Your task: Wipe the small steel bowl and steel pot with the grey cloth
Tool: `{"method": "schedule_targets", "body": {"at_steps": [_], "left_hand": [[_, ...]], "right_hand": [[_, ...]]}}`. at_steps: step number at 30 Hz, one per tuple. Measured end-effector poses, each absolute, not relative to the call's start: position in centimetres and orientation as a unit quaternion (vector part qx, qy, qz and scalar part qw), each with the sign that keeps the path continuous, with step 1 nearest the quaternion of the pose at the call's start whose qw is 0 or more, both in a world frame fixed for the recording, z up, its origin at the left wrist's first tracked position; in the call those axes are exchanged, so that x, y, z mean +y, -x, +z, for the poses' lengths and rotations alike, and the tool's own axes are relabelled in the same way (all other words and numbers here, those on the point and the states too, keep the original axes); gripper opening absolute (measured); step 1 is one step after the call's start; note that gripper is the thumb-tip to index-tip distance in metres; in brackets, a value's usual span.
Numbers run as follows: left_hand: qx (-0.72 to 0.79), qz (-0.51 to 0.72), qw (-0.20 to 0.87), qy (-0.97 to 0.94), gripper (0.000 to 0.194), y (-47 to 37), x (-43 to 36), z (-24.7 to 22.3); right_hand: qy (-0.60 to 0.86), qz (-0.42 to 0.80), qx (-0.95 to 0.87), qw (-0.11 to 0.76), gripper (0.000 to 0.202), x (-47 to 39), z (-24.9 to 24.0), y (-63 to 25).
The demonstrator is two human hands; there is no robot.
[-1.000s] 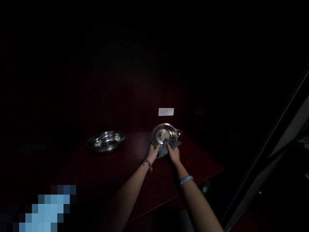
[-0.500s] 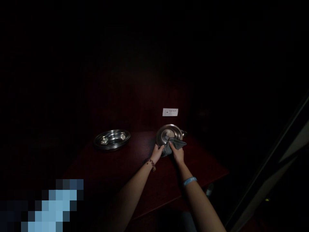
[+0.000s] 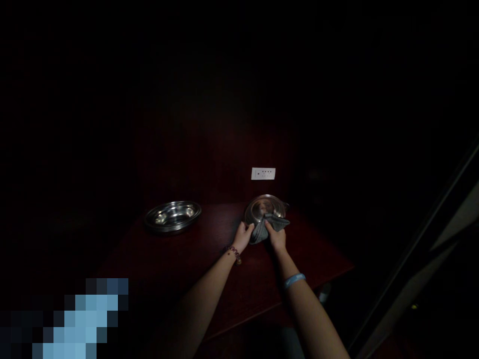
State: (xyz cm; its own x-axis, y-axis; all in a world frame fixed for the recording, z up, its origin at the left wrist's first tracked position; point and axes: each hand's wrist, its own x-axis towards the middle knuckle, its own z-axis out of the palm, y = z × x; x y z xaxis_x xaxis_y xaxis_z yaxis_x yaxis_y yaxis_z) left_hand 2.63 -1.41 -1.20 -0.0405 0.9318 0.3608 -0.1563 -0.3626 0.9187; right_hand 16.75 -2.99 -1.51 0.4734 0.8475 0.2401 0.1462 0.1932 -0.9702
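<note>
A shiny round steel plate (image 3: pixel 264 204) with a raised rim is tilted above the dark red table. My left hand (image 3: pixel 243 237) is closed on its near left edge, thumb on the upper side. In my right hand (image 3: pixel 277 240) is a grey cloth (image 3: pixel 279 223), pinched under the thumb and pressed against the plate's near edge. The cloth hangs in folds between both hands and covers part of the rim. My fingers beneath the plate are hidden.
Shiny steel plates (image 3: pixel 172 228), apparently stacked, lie on the table (image 3: pixel 239 299) to the left. A white socket panel (image 3: pixel 263 173) is on the dark wall behind. On the right, a pale slanting frame (image 3: pixel 415 267) stands beyond the table edge. Much is too dark to see.
The plate has tipped flatter, its far edge lower and slightly right. The cloth and my right thumb have shifted slightly right. My left hand has barely moved.
</note>
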Motion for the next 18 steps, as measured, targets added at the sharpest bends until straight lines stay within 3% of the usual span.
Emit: {"method": "schedule_targets", "body": {"at_steps": [9,18], "left_hand": [[0.369,0.625,0.386,-0.57,0.027,-2.5,-1.6,-1.0],[0.324,0.647,0.39,-0.569,0.047,-3.0,-2.8,-0.1]], "right_hand": [[0.577,0.252,-0.412,0.659,0.045,-3.4,-1.2,-17.0],[0.514,0.296,-0.4,0.699,0.053,-2.6,-1.7,-16.9]]}}
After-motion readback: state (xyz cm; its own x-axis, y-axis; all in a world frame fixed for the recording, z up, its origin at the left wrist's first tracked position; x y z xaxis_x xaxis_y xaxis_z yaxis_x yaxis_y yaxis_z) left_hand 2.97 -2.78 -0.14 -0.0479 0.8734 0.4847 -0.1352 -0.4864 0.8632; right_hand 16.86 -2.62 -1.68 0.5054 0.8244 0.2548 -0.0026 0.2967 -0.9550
